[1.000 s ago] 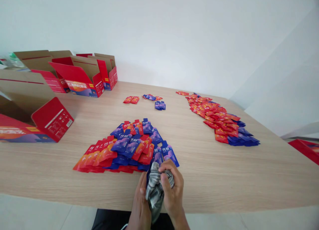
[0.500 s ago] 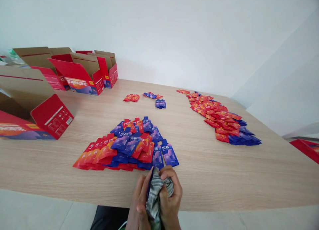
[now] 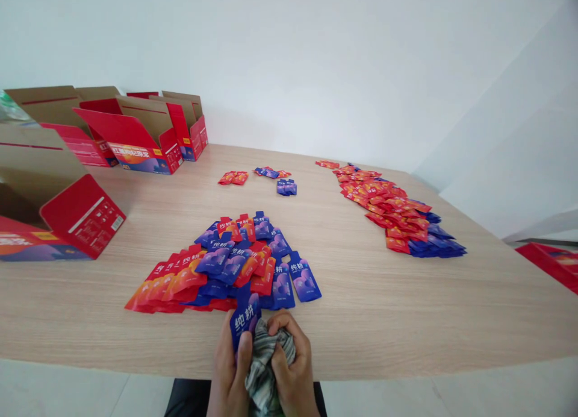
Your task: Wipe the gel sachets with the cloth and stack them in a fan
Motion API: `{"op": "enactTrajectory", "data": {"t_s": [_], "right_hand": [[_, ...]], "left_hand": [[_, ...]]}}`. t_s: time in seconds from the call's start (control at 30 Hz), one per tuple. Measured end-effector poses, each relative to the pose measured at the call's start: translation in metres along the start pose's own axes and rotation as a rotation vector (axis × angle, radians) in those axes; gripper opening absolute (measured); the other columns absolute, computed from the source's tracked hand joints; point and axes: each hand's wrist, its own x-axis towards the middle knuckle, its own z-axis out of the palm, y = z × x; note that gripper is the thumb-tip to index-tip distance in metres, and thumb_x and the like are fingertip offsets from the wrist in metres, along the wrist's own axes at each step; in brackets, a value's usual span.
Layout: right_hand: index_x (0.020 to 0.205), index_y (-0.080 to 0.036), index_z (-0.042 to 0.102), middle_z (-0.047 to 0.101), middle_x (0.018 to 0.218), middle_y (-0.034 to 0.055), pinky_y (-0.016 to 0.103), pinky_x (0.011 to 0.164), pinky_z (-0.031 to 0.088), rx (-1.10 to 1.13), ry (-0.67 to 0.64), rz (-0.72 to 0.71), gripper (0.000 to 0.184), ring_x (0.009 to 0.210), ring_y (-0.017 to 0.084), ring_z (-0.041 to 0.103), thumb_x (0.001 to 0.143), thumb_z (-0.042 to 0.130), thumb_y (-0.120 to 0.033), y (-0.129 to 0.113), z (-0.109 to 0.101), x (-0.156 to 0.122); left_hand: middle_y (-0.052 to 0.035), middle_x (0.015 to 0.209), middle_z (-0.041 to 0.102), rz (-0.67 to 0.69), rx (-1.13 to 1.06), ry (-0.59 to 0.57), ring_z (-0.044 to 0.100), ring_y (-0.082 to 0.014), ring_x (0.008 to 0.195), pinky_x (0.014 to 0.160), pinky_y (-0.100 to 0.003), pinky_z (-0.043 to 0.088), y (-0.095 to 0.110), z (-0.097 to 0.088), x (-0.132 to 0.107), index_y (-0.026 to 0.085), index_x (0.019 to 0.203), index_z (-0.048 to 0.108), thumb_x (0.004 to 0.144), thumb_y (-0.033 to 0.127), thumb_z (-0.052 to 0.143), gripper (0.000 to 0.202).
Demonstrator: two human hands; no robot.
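Note:
My left hand (image 3: 230,366) is closed on a blue pouch (image 3: 244,318), its printed front turned up and its spout end pointing away from me. In my right hand (image 3: 291,360) is a bunched grey striped cloth (image 3: 264,363), which lies against the pouch's right edge. Both hands are above the table's front edge. Just beyond them is a heap of red pouches (image 3: 174,278) and blue pouches (image 3: 218,255), overlapping one another. A single blue pouch (image 3: 306,278) lies at the heap's right side.
Open red cartons (image 3: 83,218) stand along the left side of the table (image 3: 361,320). A long pile of red and blue pouches (image 3: 392,209) lies at the right. Small groups of pouches (image 3: 286,187) rest farther back. Another red box (image 3: 548,263) shows at the right edge.
The blue pouch has turned so its printed front faces up, and my hands have shifted left. The cloth has moved from over the pouch to its right side. The view has shifted slightly.

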Motion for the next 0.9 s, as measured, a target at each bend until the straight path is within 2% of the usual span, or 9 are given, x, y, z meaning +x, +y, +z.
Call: {"op": "enactTrajectory", "data": {"t_s": [0.13,0.23,0.37,0.43,0.53,0.63,0.7,0.77,0.9], "right_hand": [[0.086,-0.024,0.062,0.063,0.085,-0.0023,0.025,0.067,0.048,0.117,0.232,0.084,0.015,0.07,0.016,0.058,0.083,0.075,-0.032,-0.012,-0.016,0.029],[0.088,-0.025,0.057,0.058,0.082,-0.0047,0.023,0.059,0.045,0.281,0.302,0.165,0.029,0.062,0.013,0.051,0.084,0.08,-0.042,-0.017,-0.026,0.043],[0.091,-0.027,0.058,0.058,0.083,-0.0048,0.024,0.058,0.044,0.434,0.117,0.239,0.031,0.06,0.013,0.05,0.09,0.08,-0.048,0.0,-0.029,0.037],[0.087,-0.026,0.06,0.06,0.082,-0.0041,0.026,0.062,0.047,0.493,-0.001,0.24,0.033,0.06,0.013,0.05,0.087,0.084,-0.048,0.015,-0.025,0.029],[0.08,-0.026,0.061,0.058,0.075,-0.0039,0.029,0.064,0.05,0.536,-0.099,0.229,0.037,0.06,0.015,0.049,0.081,0.088,-0.052,0.029,-0.012,0.016],[0.081,-0.026,0.064,0.059,0.077,-0.0023,0.03,0.069,0.051,0.51,-0.047,0.259,0.034,0.067,0.018,0.052,0.082,0.086,-0.051,0.028,0.004,0.0],[0.08,-0.025,0.063,0.06,0.078,-0.0013,0.03,0.074,0.052,0.476,-0.008,0.261,0.034,0.073,0.019,0.055,0.083,0.086,-0.05,0.022,0.012,-0.008],[0.078,-0.025,0.062,0.061,0.079,-0.0008,0.03,0.077,0.053,0.444,-0.008,0.238,0.036,0.078,0.02,0.058,0.083,0.086,-0.051,0.015,0.014,-0.01],[0.084,-0.026,0.061,0.062,0.081,-0.0017,0.029,0.073,0.053,0.403,0.06,0.169,0.033,0.075,0.019,0.059,0.087,0.081,-0.053,0.005,0.002,0.007]], "left_hand": [[-0.0104,0.105,0.084,-0.018,0.051,0.057,0.079,-0.0355,0.108,0.099,-0.044,0.063,0.002,0.008,0.001,0.022,0.117,0.074,0.079,0.083,0.076,0.072],[-0.0082,0.107,0.084,-0.069,0.016,0.104,0.078,-0.0351,0.114,0.096,-0.041,0.063,-0.004,0.012,-0.001,0.024,0.117,0.074,0.078,0.08,0.079,0.069],[-0.0086,0.123,0.082,-0.161,-0.063,0.102,0.07,-0.0367,0.133,0.1,-0.041,0.062,-0.018,0.019,-0.01,0.028,0.117,0.075,0.081,0.069,0.083,0.056],[-0.0082,0.126,0.08,-0.172,-0.078,0.098,0.068,-0.0362,0.134,0.103,-0.04,0.06,-0.021,0.025,-0.014,0.029,0.117,0.074,0.082,0.066,0.083,0.051],[-0.0058,0.11,0.08,-0.15,-0.154,0.036,0.074,-0.0328,0.113,0.092,-0.037,0.062,-0.018,0.03,-0.014,0.03,0.114,0.073,0.089,0.072,0.073,0.049],[-0.002,0.094,0.075,-0.1,-0.271,-0.004,0.073,-0.0269,0.093,0.08,-0.033,0.061,-0.009,0.024,-0.002,0.03,0.109,0.071,0.089,0.08,0.067,0.054],[-0.0036,0.103,0.077,-0.08,-0.307,-0.042,0.073,-0.0274,0.098,0.083,-0.033,0.061,-0.004,0.017,0.006,0.029,0.115,0.072,0.085,0.082,0.07,0.061],[-0.0076,0.122,0.078,-0.078,-0.29,-0.092,0.072,-0.0314,0.116,0.095,-0.036,0.061,-0.003,0.013,0.009,0.028,0.127,0.072,0.086,0.081,0.069,0.067],[-0.012,0.152,0.069,-0.069,-0.223,-0.171,0.054,-0.0387,0.152,0.124,-0.048,0.047,-0.012,0.019,-0.01,0.027,0.143,0.069,0.093,0.074,0.065,0.068]]}}
